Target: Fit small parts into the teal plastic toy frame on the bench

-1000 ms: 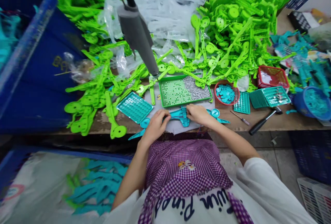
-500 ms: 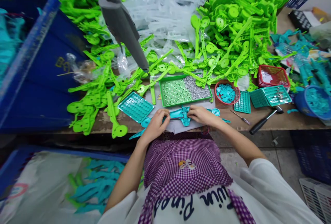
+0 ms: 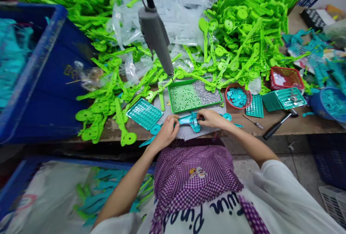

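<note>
A long teal plastic part (image 3: 194, 123) with a crosspiece near its middle lies on a grey sheet at the table's front edge. My left hand (image 3: 168, 130) is closed with its fingertips at the part's left side. Closed at the right of the crosspiece, my right hand (image 3: 209, 119) pinches at the part; whether a small piece sits between the fingers is hidden. Just beyond them stands a green tray (image 3: 198, 108) with small metal screws (image 3: 209, 95) heaped at its right. Over the tray's left side hangs a grey power screwdriver (image 3: 156, 37), tip down.
Lime-green plastic parts (image 3: 242, 28) pile up behind. A teal tray (image 3: 145, 113) lies left of my hands. To the right are a red basket (image 3: 249, 101) of teal pieces, a screwdriver (image 3: 252, 121) and a hammer (image 3: 278, 126). A big blue bin (image 3: 59, 79) stands left.
The hanging power screwdriver has swung to the right, over the tray's left side. My fingers have shifted slightly on the teal part, which stays in place. The view has moved a little.
</note>
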Available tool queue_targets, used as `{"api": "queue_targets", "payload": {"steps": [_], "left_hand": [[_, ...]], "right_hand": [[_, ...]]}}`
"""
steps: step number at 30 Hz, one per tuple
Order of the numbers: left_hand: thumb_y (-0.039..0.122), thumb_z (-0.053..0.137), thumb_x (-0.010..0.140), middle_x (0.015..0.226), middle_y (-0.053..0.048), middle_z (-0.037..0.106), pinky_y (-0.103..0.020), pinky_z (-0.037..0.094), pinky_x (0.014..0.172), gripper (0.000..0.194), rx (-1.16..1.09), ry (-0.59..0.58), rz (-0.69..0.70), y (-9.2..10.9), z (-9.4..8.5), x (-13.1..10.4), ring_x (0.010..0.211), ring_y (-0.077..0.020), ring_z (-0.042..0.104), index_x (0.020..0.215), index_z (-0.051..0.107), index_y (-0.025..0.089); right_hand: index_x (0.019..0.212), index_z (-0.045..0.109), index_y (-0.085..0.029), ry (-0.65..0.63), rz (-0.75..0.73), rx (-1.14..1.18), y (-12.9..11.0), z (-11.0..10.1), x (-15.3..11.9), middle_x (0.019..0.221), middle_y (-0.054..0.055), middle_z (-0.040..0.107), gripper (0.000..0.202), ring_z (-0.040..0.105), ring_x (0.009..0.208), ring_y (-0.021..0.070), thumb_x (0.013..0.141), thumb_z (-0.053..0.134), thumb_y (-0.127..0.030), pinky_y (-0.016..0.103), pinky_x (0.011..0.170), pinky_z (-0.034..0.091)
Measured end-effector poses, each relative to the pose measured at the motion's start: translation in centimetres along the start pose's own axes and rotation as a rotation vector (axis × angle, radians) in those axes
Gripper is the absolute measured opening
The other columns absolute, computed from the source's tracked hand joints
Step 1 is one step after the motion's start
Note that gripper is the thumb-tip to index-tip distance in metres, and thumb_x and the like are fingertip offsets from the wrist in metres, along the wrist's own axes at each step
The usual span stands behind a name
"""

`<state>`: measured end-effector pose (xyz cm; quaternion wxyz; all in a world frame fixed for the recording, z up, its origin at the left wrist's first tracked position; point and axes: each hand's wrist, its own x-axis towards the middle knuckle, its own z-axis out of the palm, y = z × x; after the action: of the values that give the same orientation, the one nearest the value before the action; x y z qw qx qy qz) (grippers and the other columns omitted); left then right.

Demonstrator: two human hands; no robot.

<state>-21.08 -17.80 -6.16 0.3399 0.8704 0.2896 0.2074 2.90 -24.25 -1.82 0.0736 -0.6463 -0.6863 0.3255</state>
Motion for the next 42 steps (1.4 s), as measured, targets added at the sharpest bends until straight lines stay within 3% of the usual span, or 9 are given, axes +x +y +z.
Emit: {"api": "queue_targets", "payload": {"steps": [5,9,14,20,24,28,35,38,42], "left_hand": [[0.023,0.042,0.094,0.104,-0.009,0.058,-0.039,0.047,0.093,0.01,-0.001,0.001,0.003,0.1,0.1,0.0,0.104,-0.0218,0.056,0.086,0.047,0.022],[0.026,0.044,0.094,0.104,-0.009,0.059,-0.039,0.046,0.095,0.011,-0.029,0.005,0.005,0.2,-0.1,0.0,0.105,-0.0215,0.056,0.085,0.049,0.022],[0.025,0.043,0.094,0.112,-0.01,0.058,-0.04,0.045,0.098,0.01,-0.034,-0.032,-0.037,0.2,-0.2,-0.1,0.11,-0.0213,0.055,0.086,0.048,0.022],[0.023,0.048,0.087,0.11,-0.01,0.059,-0.042,0.046,0.097,0.008,-0.095,-0.067,-0.041,-0.4,-0.4,0.1,0.108,-0.0227,0.056,0.079,0.048,0.022],[0.03,0.045,0.091,0.1,-0.008,0.062,-0.041,0.047,0.095,0.015,-0.144,0.038,-0.096,-0.5,-0.7,0.0,0.107,-0.0221,0.058,0.079,0.049,0.023],[0.03,0.045,0.091,0.091,-0.006,0.062,-0.041,0.047,0.096,0.016,-0.113,0.142,-0.12,-0.4,-0.6,-0.2,0.109,-0.0222,0.058,0.078,0.05,0.023],[0.026,0.05,0.084,0.093,-0.007,0.062,-0.039,0.049,0.091,0.011,-0.124,0.067,-0.08,-0.9,-0.7,0.6,0.102,-0.0221,0.06,0.074,0.05,0.022],[0.027,0.05,0.084,0.089,-0.007,0.063,-0.04,0.049,0.09,0.012,-0.16,0.083,-0.095,-1.0,-0.9,0.7,0.101,-0.0225,0.061,0.073,0.051,0.022],[0.029,0.052,0.083,0.09,-0.007,0.064,-0.041,0.05,0.091,0.014,-0.198,0.088,-0.13,-0.8,-1.0,0.8,0.101,-0.0226,0.061,0.071,0.052,0.022]], "right_hand": [[0.096,0.058,-0.019,-0.022,0.1,-0.148,-1.7,0.2,-0.2,0.097,0.004,0.067,0.014,0.056,0.079,0.0173,0.082,0.06,-0.017,0.028,0.061,0.026],[0.1,0.057,-0.019,-0.004,0.142,-0.232,-2.5,0.5,-0.5,0.105,0.007,0.065,0.015,0.057,0.086,0.0196,0.086,0.053,-0.015,0.029,0.064,0.028],[0.097,0.057,-0.019,0.037,0.141,-0.103,-2.1,1.0,-0.7,0.105,0.006,0.064,0.012,0.057,0.097,0.0203,0.087,0.053,-0.015,0.028,0.071,0.031],[0.095,0.057,-0.019,0.073,0.152,-0.096,-1.9,1.2,-0.3,0.099,0.007,0.064,0.016,0.056,0.087,0.0205,0.085,0.051,-0.009,0.029,0.07,0.032],[0.095,0.056,-0.018,0.045,0.005,0.121,-0.8,0.4,-0.9,0.098,0.005,0.063,0.016,0.056,0.086,0.0176,0.082,0.057,-0.008,0.028,0.073,0.037],[0.108,0.054,-0.019,0.126,-0.051,0.297,0.1,-0.5,-1.8,0.113,0.006,0.06,0.033,0.055,0.078,0.0132,0.079,0.053,-0.004,0.027,0.074,0.042],[0.091,0.059,-0.019,0.196,0.137,0.076,-1.3,-2.5,1.2,0.096,0.007,0.066,0.024,0.056,0.092,0.0209,0.076,0.049,-0.002,0.031,0.079,0.037],[0.093,0.06,-0.019,0.155,0.059,0.12,-1.7,-2.9,2.2,0.095,0.006,0.066,0.024,0.056,0.088,0.0189,0.076,0.052,-0.003,0.029,0.076,0.038],[0.096,0.06,-0.018,0.217,0.024,0.183,-0.9,-1.7,0.1,0.102,0.006,0.065,0.021,0.057,0.087,0.0173,0.08,0.055,-0.005,0.029,0.078,0.041]]}}
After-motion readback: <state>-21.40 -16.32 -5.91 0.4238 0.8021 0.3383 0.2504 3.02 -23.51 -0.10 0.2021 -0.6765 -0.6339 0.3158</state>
